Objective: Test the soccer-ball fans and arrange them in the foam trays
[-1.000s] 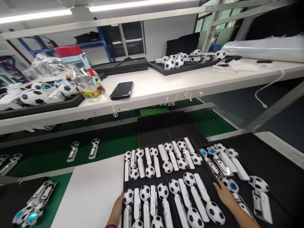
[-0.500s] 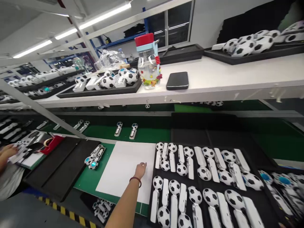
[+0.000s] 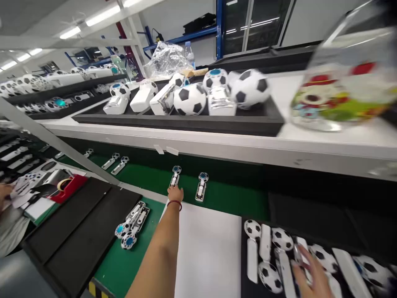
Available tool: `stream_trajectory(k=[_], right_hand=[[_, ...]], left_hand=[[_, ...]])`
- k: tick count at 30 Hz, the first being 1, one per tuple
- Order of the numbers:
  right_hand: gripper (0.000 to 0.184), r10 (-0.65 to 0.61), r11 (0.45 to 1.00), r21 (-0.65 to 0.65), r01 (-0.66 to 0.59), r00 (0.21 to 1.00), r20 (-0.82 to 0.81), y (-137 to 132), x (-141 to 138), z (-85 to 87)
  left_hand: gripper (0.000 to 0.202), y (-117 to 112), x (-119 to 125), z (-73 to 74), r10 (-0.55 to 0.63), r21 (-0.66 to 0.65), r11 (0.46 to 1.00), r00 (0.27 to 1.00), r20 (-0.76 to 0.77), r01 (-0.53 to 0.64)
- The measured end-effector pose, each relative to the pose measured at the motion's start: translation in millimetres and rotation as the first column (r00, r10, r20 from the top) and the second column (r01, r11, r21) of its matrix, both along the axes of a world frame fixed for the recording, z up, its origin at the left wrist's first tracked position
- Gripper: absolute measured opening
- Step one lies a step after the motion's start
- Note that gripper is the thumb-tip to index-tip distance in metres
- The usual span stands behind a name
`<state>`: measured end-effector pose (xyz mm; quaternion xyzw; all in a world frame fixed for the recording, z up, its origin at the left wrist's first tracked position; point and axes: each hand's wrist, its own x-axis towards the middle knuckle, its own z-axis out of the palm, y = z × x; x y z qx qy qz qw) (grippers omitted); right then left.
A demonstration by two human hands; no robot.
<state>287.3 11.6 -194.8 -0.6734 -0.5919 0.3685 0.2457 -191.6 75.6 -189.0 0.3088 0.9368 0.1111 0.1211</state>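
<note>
My left hand [image 3: 175, 193] is stretched far forward onto the green belt [image 3: 229, 198]. Its fingertips touch the lower end of a small white handle part with a football-patterned head [image 3: 175, 176]; the fingers are mostly hidden behind the hand. A second such part [image 3: 201, 186] lies just to its right. My right hand [image 3: 310, 271], blurred, hovers with fingers spread over a black tray [image 3: 245, 285] holding rows of football-headed white fans [image 3: 252, 231]. It holds nothing.
A white sheet [image 3: 207, 248] lies between the belt and me. A cluster of fans [image 3: 132, 221], black trays [image 3: 77, 231] and a red tape dispenser [image 3: 70, 184] lie left. The shelf above carries a tray of football parts [image 3: 189, 99] and a blurred bottle [image 3: 344, 82]. Another person's hand [image 3: 3, 192] is far left.
My view swung left and moved forward. My left hand left the tray edge, crossed the white sheet and reached the part on the belt. My right hand stayed over the fan tray.
</note>
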Motion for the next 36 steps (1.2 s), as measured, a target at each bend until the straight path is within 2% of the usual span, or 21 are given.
stream_trajectory(k=[3,5,7,9,11,13,15,18,20,21,22,24,25,26,28,30,31,32,34,36], right_hand=[[0.068,0.123,0.988,-0.065,-0.141,0.965,-0.231,46,-130,-8.5],[0.071,0.147,0.974,-0.133,-0.184,0.958,-0.244,78,-205,-17.4],[0.078,0.132,0.966,-0.193,-0.175,0.967,-0.216,107,-263,-29.4],[0.085,0.108,0.958,-0.244,-0.15,0.978,-0.18,129,-305,-42.5],[0.092,0.083,0.954,-0.276,-0.12,0.986,-0.143,142,-334,-54.0],[0.097,0.06,0.952,-0.29,-0.096,0.99,-0.13,147,-351,-61.8],[0.093,0.046,0.945,-0.311,-0.1,0.983,-0.175,144,-357,-64.3],[0.081,0.026,0.933,-0.327,-0.152,0.932,-0.361,128,-343,-52.8],[0.079,-0.001,0.94,-0.295,-0.169,0.867,-0.499,108,-321,-31.0],[0.079,-0.026,0.94,-0.287,-0.184,0.801,-0.598,96,-307,-15.3],[0.077,-0.065,0.935,-0.29,-0.207,0.701,-0.71,84,-293,3.1],[0.068,-0.175,0.913,-0.299,-0.279,0.397,-0.901,61,-264,46.0],[0.064,-0.227,0.905,-0.298,-0.304,0.247,-0.942,52,-249,68.5],[0.062,-0.256,0.904,-0.286,-0.318,0.134,-0.957,43,-234,90.7],[0.059,-0.257,0.922,-0.247,-0.298,0.008,-0.966,29,-200,130.8],[0.056,-0.202,0.948,-0.184,-0.261,-0.045,-0.978,14,-161,163.3],[0.056,-0.162,0.961,-0.148,-0.236,-0.041,-0.986,5,-140,176.4],[0.056,-0.128,0.971,-0.122,-0.204,-0.018,-0.992,-5,-119,187.6],[0.054,-0.127,0.984,-0.135,-0.113,0.073,-0.989,-29,-79,204.6],[0.05,-0.242,0.969,-0.247,-0.012,0.163,-0.956,-54,-39,214.3]], left_hand=[[0.037,20,-49,-9.9,0.032,0.014,0.999,0.997,0.069,-0.033],[0.036,34,-71,-17.6,0.05,0.022,0.998,0.987,0.153,-0.054],[0.036,48,-83,-26.5,0.06,0.035,0.997,0.968,0.244,-0.07],[0.037,58,-88,-35.7,0.071,0.052,0.994,0.942,0.329,-0.093],[0.036,61,-87,-43.1,0.093,0.073,0.988,0.903,0.419,-0.135],[0.033,57,-82,-46.4,0.104,0.107,0.976,0.841,0.531,-0.188],[0.029,45,-70,-43.0,0.071,0.176,0.954,0.754,0.653,-0.242],[0.035,13,-40,-22.8,-0.085,0.339,0.882,0.597,0.798,-0.327],[0.053,-13,-13,0.3,-0.223,0.429,0.815,0.472,0.853,-0.39],[0.062,-25,0,14.2,-0.285,0.457,0.782,0.408,0.867,-0.424],[0.068,-36,13,29.5,-0.338,0.472,0.756,0.347,0.875,-0.454],[0.071,-53,39,62.7,-0.409,0.475,0.726,0.242,0.88,-0.498],[0.069,-59,52,80.2,-0.436,0.472,0.711,0.2,0.877,-0.522],[0.067,-63,67,97.8,-0.46,0.469,0.694,0.165,0.873,-0.546],[0.061,-70,99,131.8,-0.512,0.479,0.648,0.126,0.849,-0.593],[0.057,-79,135,160.8,-0.547,0.499,0.611,0.128,0.827,-0.615],[0.055,-86,154,172.3,-0.545,0.502,0.613,0.132,0.828,-0.611],[0.054,-94,172,181.5,-0.53,0.489,0.633,0.125,0.839,-0.6],[0.053,-115,209,192.3,-0.454,0.41,0.72,0.068,0.889,-0.56],[0.052,-141,242,194.8,-0.34,0.293,0.808,0.001,0.94,-0.512]])
